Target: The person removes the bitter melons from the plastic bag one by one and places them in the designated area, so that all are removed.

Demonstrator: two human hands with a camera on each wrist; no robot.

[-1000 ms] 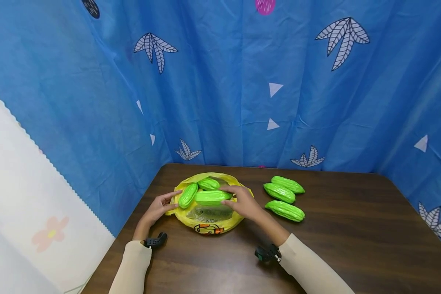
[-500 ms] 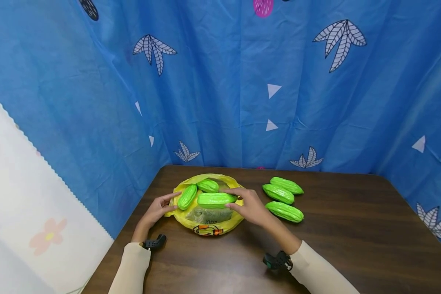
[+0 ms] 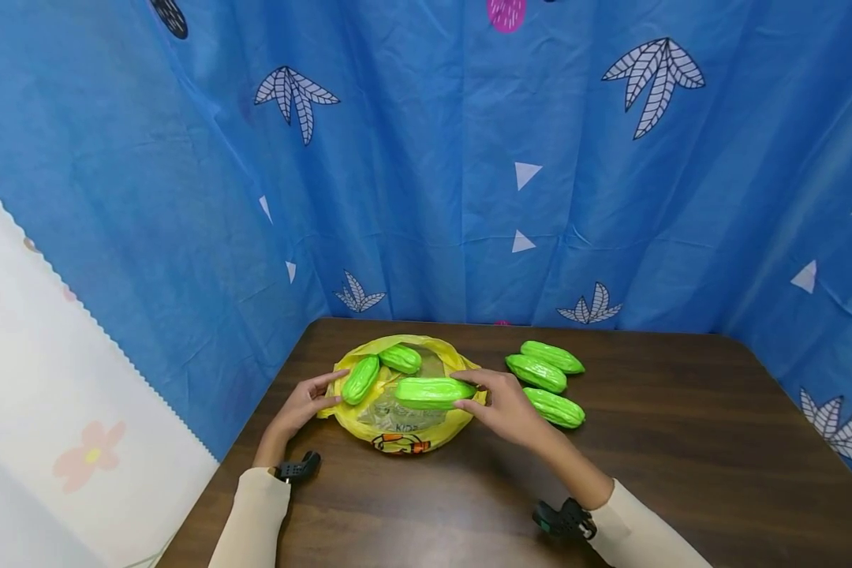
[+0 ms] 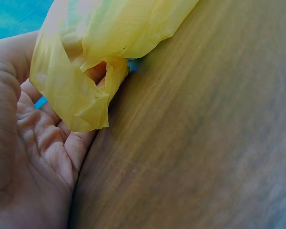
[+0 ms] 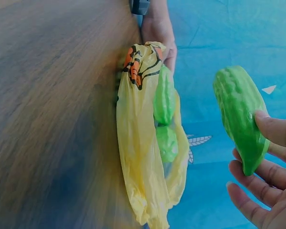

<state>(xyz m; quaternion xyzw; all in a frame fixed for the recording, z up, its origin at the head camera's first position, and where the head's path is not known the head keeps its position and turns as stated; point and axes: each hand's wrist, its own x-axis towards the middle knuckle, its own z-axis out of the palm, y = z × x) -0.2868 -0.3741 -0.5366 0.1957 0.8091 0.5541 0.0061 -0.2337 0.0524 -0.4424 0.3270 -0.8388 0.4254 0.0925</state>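
A bright-green, ridged, elongated gourd (image 3: 429, 393) is above the right part of the opening of a thin yellow plastic bag (image 3: 443, 432), lying nearly level from left to right. The right hand (image 3: 504, 402) pinches its right end, thumb on the near side and fingers on the far side; the right forearm (image 3: 575, 465) slants in from the near right. The left hand (image 3: 301, 404) holds the bag's left rim loosely, thumb and fingers parted and gently bent; in the left wrist view a yellow plastic loop (image 4: 86, 109) drapes over those fingers. Inside the bag are 2 glossy green gourds (image 3: 360, 380), 1 at the left and 1 at the far side. To the right, 3 ridged green gourds (image 3: 536, 372) lie on a dark-brown wooden table (image 3: 412, 505), the nearest partly hidden by the right hand. Cream long sleeves (image 3: 252, 513) end at 2 black wrist devices (image 3: 298, 468). On the far side hangs a blue, leaf-patterned fabric curtain (image 3: 426, 158).
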